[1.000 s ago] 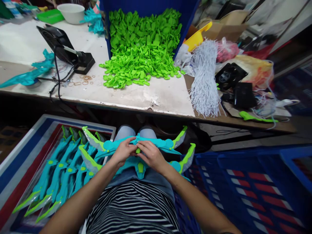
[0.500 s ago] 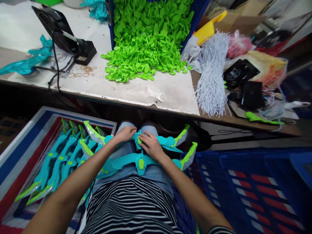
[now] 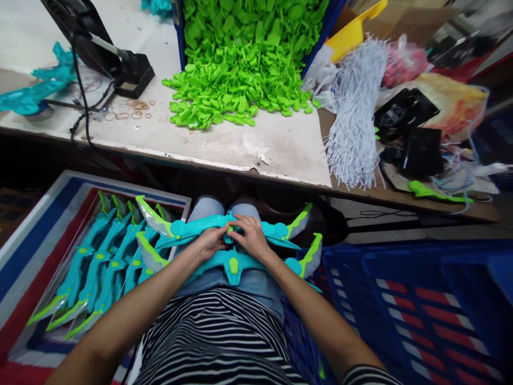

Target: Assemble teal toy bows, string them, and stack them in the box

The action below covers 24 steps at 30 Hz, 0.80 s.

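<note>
Two turquoise toy bows with lime-green and grey tips lie across my lap. My left hand (image 3: 211,241) grips the farther toy bow (image 3: 196,226) at its middle, fingers bent around the near side. From the other side, my right hand (image 3: 251,235) closes on the same middle part, its thumb and fingertips at a small lime-green piece (image 3: 230,229). The fingers of both hands partly cover that piece. Closer to my body rests the nearer toy bow (image 3: 233,266), a green piece showing at its centre; neither hand grips it.
Several similar bows (image 3: 98,262) lie in the striped-lined tray (image 3: 60,187) at left. Lime-green pieces (image 3: 248,80) spill from a blue bin onto the table (image 3: 288,144). A black fan (image 3: 92,43), white strings (image 3: 356,117) and a blue crate (image 3: 360,262) are around.
My left hand has moved from the far side of the farther bow to its near side, by the middle. My right hand stays at the centre, its fingers shifted slightly.
</note>
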{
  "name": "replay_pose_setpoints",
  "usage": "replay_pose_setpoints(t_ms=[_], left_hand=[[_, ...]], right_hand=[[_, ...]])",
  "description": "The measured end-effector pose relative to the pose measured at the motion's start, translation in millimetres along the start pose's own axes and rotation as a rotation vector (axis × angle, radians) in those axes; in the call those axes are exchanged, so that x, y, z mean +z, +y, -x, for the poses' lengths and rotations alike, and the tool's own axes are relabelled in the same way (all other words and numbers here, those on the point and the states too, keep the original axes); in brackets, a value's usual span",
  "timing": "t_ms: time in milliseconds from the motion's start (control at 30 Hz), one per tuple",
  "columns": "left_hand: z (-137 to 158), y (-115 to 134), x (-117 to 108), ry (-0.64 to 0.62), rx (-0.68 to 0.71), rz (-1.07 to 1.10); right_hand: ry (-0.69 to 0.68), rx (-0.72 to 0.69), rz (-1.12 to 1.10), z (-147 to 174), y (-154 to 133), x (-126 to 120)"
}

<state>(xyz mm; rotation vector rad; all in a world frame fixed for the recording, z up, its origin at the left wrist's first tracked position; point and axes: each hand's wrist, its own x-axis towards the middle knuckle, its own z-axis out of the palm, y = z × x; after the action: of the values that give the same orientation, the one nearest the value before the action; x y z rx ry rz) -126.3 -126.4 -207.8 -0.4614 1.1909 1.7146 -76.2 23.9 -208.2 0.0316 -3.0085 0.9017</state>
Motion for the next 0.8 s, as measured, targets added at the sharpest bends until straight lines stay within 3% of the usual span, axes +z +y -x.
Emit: replay_pose_setpoints(t_ms=[133, 300, 633, 800], left_hand=[[-7.3, -3.9, 5.2, 0.008, 0.029, 0.035], [-8.7, -7.6, 6.2, 0.182, 0.098, -0.032], [-9.1, -14.7, 13.8, 0.306, 0.199, -0.094], [-11.9, -17.9, 16.8, 0.372, 0.251, -0.168]], right_hand=[[-0.117, 0.096, 0.018, -9.0, -2.1, -8.7], [-0.257, 0.094, 0.028, -23.2, -1.8, -11.2], [-0.363, 0.116, 0.066, -27.8, -7.9, -11.3], [-0.302, 0.107, 0.046, -29.4, -4.6, -9.4]])
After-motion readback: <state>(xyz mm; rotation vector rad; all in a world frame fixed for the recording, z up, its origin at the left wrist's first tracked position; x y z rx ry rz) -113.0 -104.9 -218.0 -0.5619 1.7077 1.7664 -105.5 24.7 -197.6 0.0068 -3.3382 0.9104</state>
